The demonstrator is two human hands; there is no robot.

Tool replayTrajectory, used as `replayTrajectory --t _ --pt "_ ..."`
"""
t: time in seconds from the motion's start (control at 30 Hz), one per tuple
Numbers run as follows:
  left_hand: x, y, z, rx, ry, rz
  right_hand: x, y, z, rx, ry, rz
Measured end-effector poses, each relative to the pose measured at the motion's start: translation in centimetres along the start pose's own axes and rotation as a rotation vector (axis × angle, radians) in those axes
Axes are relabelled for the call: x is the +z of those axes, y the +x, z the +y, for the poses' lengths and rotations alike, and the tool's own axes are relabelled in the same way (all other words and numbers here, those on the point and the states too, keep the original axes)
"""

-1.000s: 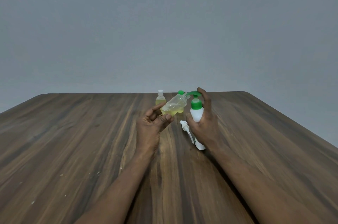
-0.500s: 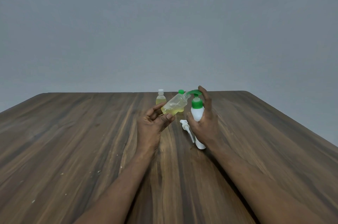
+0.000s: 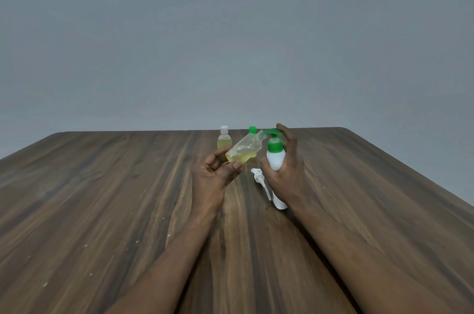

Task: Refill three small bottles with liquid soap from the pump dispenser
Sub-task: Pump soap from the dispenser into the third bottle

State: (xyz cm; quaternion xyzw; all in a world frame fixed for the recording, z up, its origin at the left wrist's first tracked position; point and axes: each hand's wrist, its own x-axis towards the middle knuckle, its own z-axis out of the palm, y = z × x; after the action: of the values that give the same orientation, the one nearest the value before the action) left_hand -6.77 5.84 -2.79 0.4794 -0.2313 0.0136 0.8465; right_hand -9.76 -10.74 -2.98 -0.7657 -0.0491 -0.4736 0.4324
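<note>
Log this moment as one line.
left hand: holds tilted clear bottle | right hand: grips pump dispenser, forefinger on pump head | nozzle at bottle mouth

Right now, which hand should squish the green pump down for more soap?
Probably the right hand. Its forefinger rests on the green pump top of the white plastic dispenser bottle it grips. The left hand is busy holding the tilted clear small bottle, open neck by the spout.
</note>
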Motion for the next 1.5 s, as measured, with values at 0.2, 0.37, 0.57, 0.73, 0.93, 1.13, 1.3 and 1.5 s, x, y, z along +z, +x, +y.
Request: replayTrajectory --t 0.2,0.37,0.57,0.73,0.93,1.13,1.3,1.5 --pt "-0.01 0.05 -0.01 0.008 -0.027 0.006 -0.03 0.01 0.13 -0.022 -0.022 -0.022" --pt "-0.13 0.24 -0.13 0.012 -0.025 0.007 0.07 -0.05 0.15 -0.027 -0.035 0.006" --pt "-0.28 0.21 -0.12 0.028 -0.037 0.007 0.27 -0.08 0.27 -0.010 -0.022 0.040" --pt "-0.29 0.46 -0.28 0.018 -0.036 0.013 0.08 0.03 0.32 -0.031 -0.071 -0.009" --pt "-0.38 0.52 -0.28 0.029 -0.035 0.011 0.17 0.11 0.50 -0.034 -0.103 -0.009" --pt "-0.41 0.38 -0.25 0.035 -0.016 0.000 0.14 -0.03 0.31 -0.009 -0.030 0.029" --pt "-0.30 0.28 -0.15 0.027 -0.027 0.001 0.14 -0.05 0.48 -0.017 -0.052 0.031" --pt "-0.15 0.33 -0.03 0.021 -0.038 0.013 0.04 0.01 0.65 -0.047 -0.117 -0.017"
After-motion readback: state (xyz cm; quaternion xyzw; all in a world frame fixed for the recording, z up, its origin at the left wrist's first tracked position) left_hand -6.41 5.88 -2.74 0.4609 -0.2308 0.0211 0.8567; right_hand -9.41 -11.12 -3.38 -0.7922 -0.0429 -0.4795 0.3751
